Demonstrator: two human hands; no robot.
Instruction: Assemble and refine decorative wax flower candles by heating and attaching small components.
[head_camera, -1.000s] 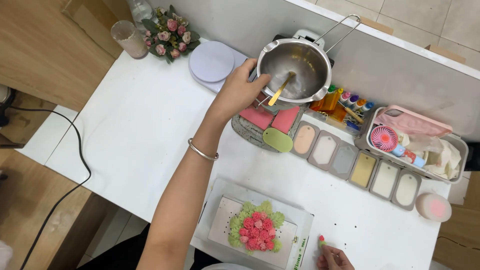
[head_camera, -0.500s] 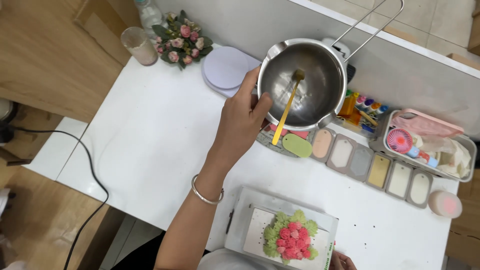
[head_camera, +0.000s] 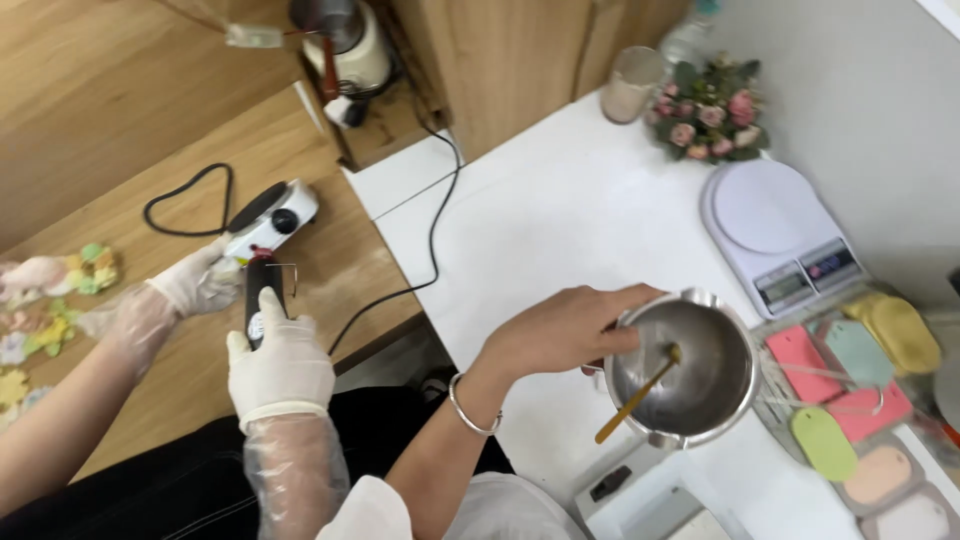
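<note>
Working at the left side, another person's two gloved hands (head_camera: 240, 330) are busy on the wooden counter (head_camera: 150, 180); the nearer one is closed around a dark tool handle (head_camera: 262, 300), and a small white hot plate (head_camera: 272, 218) with a black cable (head_camera: 190, 195) lies just beyond. Some pastel flower-shaped pieces (head_camera: 50, 300) rest at the far left edge. On the white table (head_camera: 560, 220), the wearer's left hand (head_camera: 565, 330), a silver bangle (head_camera: 470, 405) on the wrist, has its fingers curled over the near-left rim of a steel pot (head_camera: 690, 370), gripping it. Inside the pot leans a yellow stick (head_camera: 640, 395). The right hand is not in view. Farther back stand a cup (head_camera: 635, 85), a small bunch of flowers (head_camera: 710, 105) and a white kitchen scale (head_camera: 780, 235). At the right, coloured oval and rectangular moulds (head_camera: 850, 380) lie near the pot.
</note>
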